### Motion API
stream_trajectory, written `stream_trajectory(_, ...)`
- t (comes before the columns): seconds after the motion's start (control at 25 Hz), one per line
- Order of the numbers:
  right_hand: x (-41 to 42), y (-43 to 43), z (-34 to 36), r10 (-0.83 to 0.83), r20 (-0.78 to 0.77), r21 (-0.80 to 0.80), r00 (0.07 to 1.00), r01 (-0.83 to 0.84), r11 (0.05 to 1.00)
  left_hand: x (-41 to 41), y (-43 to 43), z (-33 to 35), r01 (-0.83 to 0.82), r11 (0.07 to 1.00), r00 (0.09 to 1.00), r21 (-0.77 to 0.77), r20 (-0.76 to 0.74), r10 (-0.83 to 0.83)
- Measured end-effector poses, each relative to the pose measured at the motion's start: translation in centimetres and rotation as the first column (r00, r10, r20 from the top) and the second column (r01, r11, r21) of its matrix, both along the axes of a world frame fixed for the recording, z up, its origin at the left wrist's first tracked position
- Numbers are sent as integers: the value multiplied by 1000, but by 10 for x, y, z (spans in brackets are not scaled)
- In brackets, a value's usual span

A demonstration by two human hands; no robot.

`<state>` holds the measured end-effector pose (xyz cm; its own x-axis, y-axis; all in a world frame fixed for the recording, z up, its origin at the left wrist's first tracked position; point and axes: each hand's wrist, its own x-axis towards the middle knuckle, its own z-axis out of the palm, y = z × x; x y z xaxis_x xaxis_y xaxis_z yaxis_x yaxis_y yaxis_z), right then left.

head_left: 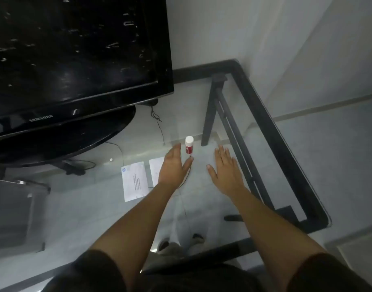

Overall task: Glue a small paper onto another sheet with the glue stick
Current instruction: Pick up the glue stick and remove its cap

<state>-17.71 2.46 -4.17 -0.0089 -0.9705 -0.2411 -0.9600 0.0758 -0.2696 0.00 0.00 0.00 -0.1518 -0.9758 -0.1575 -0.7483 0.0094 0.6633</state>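
Your left hand (pixel 173 165) and right hand (pixel 225 167) hover empty, fingers spread, either side of the upright glue stick (pixel 189 145), likely reaching for it. Left of it, two papers (pixel 134 180) lie flat, apparently unglued.

Dim, flat lighting is seen throughout, with soft blur overall. A faint glare spot is caught on the glass tabletop (pixel 212 127). Straight lines are bowed near the edges.

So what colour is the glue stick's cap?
White, above a red body: the glue stick, seen in the head view.
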Motion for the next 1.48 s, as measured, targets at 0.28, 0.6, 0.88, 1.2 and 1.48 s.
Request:
stream_trajectory(0.28,-5,3,-7,24,-70,-51,997,-28,998,-18,-26,4,-70,995,990,-75,-127,60)
stream_trajectory(0.6,-7,3,-14,23,-71,-87,997,-30,996,-18,-28,13,-99,995,955,30,-279,104)
stream_trajectory(0.88,-11,-8,2,-48,144,-119,988,66,991,-4,-11,7,-39,993,962,110,-265,68)
stream_trajectory(1.2,-4,-45,62,-248,766,186,593,166,969,-10,-1,14,134,989,964,61,-239,-116)
stream_trajectory(1.48,-14,-56,67,-121,835,96,537,75,993,0,-8,18,87,983,959,161,-280,-39)
